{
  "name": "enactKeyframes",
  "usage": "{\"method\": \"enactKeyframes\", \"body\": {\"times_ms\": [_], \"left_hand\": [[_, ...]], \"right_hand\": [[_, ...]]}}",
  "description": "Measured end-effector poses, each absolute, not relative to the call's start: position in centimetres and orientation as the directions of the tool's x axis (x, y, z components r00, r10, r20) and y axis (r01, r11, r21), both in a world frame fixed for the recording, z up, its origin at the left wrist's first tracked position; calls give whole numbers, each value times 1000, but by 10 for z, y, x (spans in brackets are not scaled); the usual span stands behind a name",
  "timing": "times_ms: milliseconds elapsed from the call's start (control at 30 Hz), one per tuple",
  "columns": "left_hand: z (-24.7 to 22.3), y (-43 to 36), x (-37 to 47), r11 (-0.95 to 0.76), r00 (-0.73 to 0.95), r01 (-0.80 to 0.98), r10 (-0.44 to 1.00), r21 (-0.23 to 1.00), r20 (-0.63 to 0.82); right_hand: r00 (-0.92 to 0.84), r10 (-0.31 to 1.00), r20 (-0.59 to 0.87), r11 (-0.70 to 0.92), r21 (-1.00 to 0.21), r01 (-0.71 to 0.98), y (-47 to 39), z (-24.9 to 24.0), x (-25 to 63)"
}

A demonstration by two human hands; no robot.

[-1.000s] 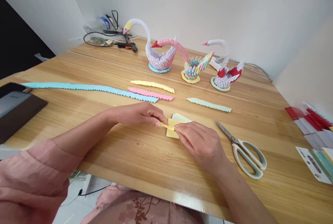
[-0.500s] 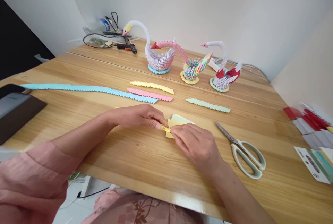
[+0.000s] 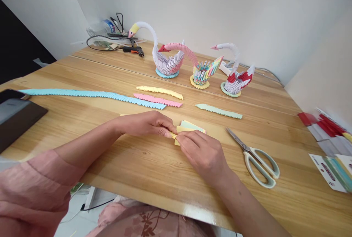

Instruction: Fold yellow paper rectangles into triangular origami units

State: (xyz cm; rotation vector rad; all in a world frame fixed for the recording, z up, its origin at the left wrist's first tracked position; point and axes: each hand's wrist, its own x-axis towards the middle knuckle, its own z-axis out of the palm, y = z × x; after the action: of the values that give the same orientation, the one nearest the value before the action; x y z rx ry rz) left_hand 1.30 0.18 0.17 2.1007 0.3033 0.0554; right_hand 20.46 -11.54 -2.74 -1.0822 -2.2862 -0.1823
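Observation:
Between thumb and fingers, my left hand [image 3: 150,124] pinches a small folded yellow paper piece [image 3: 173,135]. My right hand [image 3: 202,150] has its fingertips closed on the right end of the same piece, partly hiding it. Under and behind the fingertips lies a small stack of yellow and pale green paper [image 3: 192,125]. Beyond my hands are a long blue folded-paper strip [image 3: 96,94], a yellow strip [image 3: 161,90], a pink strip [image 3: 159,99] and a pale green strip [image 3: 218,111]. Scissors [image 3: 255,160] lie slightly open right of my right hand.
Three paper swans, one white [image 3: 169,64], one multicoloured [image 3: 203,73] and one red and white [image 3: 236,83], stand at the back. A glue gun [image 3: 133,50] and bottle [image 3: 100,28] are back left, a phone [image 3: 18,110] far left, paper packs [image 3: 331,171] far right.
My right hand has shifted slightly left along the yellow piece, closer to my left fingertips. My left hand has barely moved. The whole view has shifted a little.

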Motion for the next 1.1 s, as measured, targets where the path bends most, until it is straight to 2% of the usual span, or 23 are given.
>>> {"method": "enactKeyframes", "body": {"times_ms": [167,233,300,367,433,500,567,700,800,867,1000,1100], "left_hand": [[0,2,13,-504,961,196,269,841,-62],[0,1,14,-523,959,205,276,827,-63],[0,2,14,-538,957,207,285,817,-55],[0,2,13,-537,952,203,305,819,-36],[-1,1,12,-532,944,198,329,823,-14],[-2,0,12,-536,936,196,352,821,7],[-4,-1,13,-558,929,187,368,809,39],[-8,-4,16,-609,918,174,385,774,96],[-9,-7,17,-632,911,169,394,757,125],[-9,-9,18,-644,909,172,395,746,132],[-8,-13,19,-657,905,198,408,727,122],[-11,-12,19,-674,897,210,421,709,134]], "right_hand": [[-432,685,587,599,-116,792,-112,-33,198],[-392,713,581,580,-175,795,-109,-34,198],[-325,764,558,560,-321,764,-106,-33,201],[-231,840,492,496,-521,695,-104,-30,206],[-66,927,370,329,-715,617,-104,-27,211],[22,971,238,192,-832,520,-105,-25,215],[21,991,130,109,-898,426,-106,-25,216],[-61,998,-23,-9,-974,225,-104,-30,212],[-103,993,-64,-54,-994,96,-103,-33,209],[-101,992,-69,-63,-996,66,-102,-35,206],[-88,995,-37,-24,-988,152,-100,-35,202],[-57,995,82,98,-907,411,-104,-22,211]]}}
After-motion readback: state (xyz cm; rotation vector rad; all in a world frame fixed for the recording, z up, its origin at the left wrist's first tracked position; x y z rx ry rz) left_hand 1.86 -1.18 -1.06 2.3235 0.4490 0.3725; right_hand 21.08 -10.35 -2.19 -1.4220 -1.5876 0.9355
